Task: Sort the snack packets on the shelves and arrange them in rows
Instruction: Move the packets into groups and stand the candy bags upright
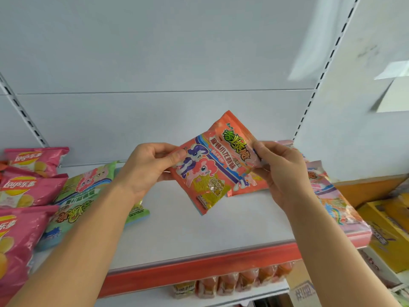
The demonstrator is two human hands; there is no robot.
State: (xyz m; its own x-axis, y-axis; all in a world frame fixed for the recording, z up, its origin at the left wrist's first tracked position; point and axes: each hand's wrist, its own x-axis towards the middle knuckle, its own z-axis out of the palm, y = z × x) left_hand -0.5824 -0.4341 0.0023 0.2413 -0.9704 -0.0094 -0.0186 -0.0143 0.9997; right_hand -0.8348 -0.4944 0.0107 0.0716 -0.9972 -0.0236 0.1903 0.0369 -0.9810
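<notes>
Both hands, left hand (pixel 147 165) and right hand (pixel 281 173), pinching orange packet (pixel 212 167) above shelf (pixel 199 231), tilted, probably for sorting.

the pink chip bags (pixel 33 189) stacked at the left of the shelf carry the "lay's" logo followed by the chinese characters "乐事". the orange snack packet (pixel 215 165) held up in the middle has large green chinese lettering at its top and smaller chinese print below, too stylised to read surely. the green packet (pixel 86 191) lying beside the chip bags has similar lettering, upside down, unreadable.
</notes>
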